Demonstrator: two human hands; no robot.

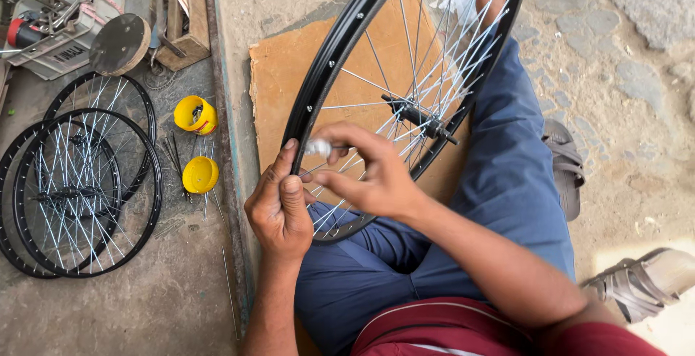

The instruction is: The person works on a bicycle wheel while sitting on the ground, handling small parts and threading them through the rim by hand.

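- A black bicycle wheel (340, 45) with silver spokes stands tilted across the seated person's lap, its lower rim down by the blue trousers (507, 182) and its upper rim leaning away over an orange-brown board (289, 74) on the ground.
- The left hand (279, 208) is wrapped around the lower part of the rim, thumb up along the outer edge, fingers curled tight on it.
- The right hand (365, 171) sits just inside the rim among the spokes; thumb and forefinger pinch a small silvery tool (317, 147) that touches the rim beside the left thumb.
- The hub (416, 117) with its axle lies further up the wheel, apart from both hands.
- To the left, on the grey floor, a stack of finished black wheels (72, 189) lies flat.
- Between the stack and the board sit a yellow round tub (195, 115) and a yellow lid (200, 174), with loose spokes around them.
- At top left stand a small wooden box (184, 27), a dark round disc (119, 43) and a grey metal case (54, 45) with a label too small to tell.
- Grey sandals (641, 280) lie at right.
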